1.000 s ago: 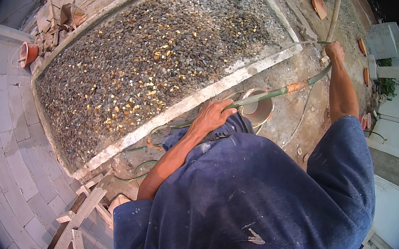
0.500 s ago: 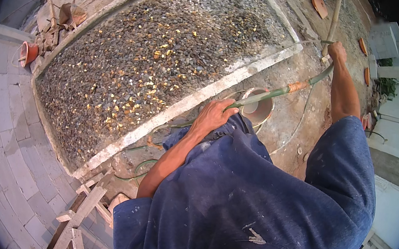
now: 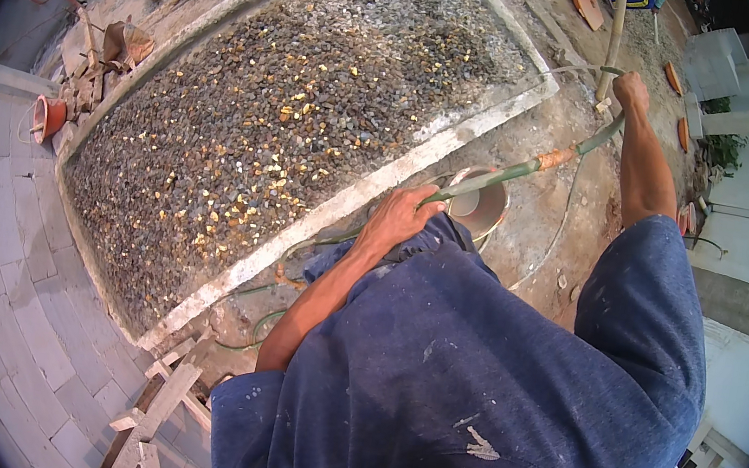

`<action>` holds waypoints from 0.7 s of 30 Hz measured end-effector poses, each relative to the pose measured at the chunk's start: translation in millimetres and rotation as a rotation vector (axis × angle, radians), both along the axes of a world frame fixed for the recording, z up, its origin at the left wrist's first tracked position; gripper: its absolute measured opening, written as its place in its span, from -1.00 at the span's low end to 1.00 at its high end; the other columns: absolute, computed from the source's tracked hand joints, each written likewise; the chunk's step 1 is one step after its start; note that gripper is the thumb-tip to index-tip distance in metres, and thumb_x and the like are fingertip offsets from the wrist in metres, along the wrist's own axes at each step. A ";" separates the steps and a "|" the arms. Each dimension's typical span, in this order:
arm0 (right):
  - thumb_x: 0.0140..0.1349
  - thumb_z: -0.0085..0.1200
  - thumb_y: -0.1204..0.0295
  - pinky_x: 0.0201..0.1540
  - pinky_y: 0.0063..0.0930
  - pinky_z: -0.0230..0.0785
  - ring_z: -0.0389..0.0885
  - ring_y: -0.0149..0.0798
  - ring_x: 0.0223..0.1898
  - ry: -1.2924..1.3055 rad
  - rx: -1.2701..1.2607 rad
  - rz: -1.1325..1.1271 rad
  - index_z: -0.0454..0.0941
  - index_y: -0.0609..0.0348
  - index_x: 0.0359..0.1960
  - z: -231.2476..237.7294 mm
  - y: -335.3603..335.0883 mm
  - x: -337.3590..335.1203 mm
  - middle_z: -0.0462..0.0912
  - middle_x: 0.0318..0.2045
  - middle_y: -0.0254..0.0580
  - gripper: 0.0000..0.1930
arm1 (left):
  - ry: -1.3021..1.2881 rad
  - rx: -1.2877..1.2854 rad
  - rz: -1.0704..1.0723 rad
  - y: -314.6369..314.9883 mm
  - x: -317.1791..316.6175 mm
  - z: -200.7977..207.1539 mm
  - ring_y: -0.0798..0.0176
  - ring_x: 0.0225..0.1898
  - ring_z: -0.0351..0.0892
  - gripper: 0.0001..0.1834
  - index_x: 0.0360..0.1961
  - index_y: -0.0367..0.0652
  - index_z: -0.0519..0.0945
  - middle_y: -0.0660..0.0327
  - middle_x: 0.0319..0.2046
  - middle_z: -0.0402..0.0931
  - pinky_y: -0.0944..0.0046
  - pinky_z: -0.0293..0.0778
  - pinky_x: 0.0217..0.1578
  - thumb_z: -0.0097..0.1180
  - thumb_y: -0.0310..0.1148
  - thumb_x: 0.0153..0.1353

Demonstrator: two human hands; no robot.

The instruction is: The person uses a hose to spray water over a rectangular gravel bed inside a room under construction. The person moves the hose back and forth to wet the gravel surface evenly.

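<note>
A green hose (image 3: 503, 177) runs between my two hands, with an orange-brown wrapped joint (image 3: 555, 159) partway along it. My left hand (image 3: 403, 217) is closed around the hose close to my waist. Farther out to the right, my right hand (image 3: 632, 91) grips it near its end, which bends left toward the bed; a thin pale streak like water leaves it. Beyond the hose lies a raised bed of wet pebbles (image 3: 286, 120), grey, brown and yellowish, framed by a pale concrete edge (image 3: 370, 191).
A bucket (image 3: 479, 208) stands under the hose beside my waist. Wooden framing (image 3: 154, 413) sits at the lower left, next to grey paving (image 3: 22, 284). A small red bucket (image 3: 48, 117) is by the bed's left corner. A wooden pole (image 3: 615, 34) rises near my right hand.
The view has shifted slightly, bringing more of a blue item and a person's part in at the top right. Both hands keep their hold on the hose; a pale streak now shows at its end.
</note>
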State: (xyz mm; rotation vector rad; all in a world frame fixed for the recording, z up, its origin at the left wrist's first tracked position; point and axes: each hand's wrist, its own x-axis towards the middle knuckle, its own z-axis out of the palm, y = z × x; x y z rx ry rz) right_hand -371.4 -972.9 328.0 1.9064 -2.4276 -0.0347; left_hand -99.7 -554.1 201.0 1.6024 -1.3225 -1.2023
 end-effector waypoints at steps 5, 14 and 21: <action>0.24 -0.15 0.30 -0.02 -0.13 0.45 0.59 0.09 -0.03 -0.010 -0.013 -0.007 0.54 0.20 -0.01 -3.8 -8.1 -1.6 0.60 -0.06 0.10 -0.63 | 0.002 0.023 0.002 -2.2 -2.0 -1.6 -0.06 -0.17 0.62 -0.51 -0.04 -0.31 0.56 -0.11 -0.19 0.60 0.09 0.47 -0.17 0.13 -0.08 0.21; 0.24 -0.16 0.28 0.02 -0.13 0.42 0.56 0.10 0.02 -0.015 0.002 -0.009 0.52 0.18 0.02 -6.3 -7.7 0.5 0.57 -0.01 0.10 -0.60 | -0.006 0.049 0.014 -3.7 -4.6 3.1 -0.06 -0.11 0.60 -0.49 -0.03 -0.30 0.57 -0.12 -0.12 0.58 0.09 0.47 -0.10 0.13 -0.05 0.20; 0.24 -0.16 0.25 0.01 -0.15 0.43 0.57 0.08 0.01 0.031 0.082 0.069 0.53 0.18 0.00 -35.1 -18.6 -5.9 0.58 -0.02 0.09 -0.60 | -0.037 0.039 0.067 4.1 -3.7 3.1 -0.08 -0.09 0.59 -0.48 -0.02 -0.30 0.57 -0.11 -0.12 0.58 0.08 0.46 -0.08 0.13 -0.04 0.20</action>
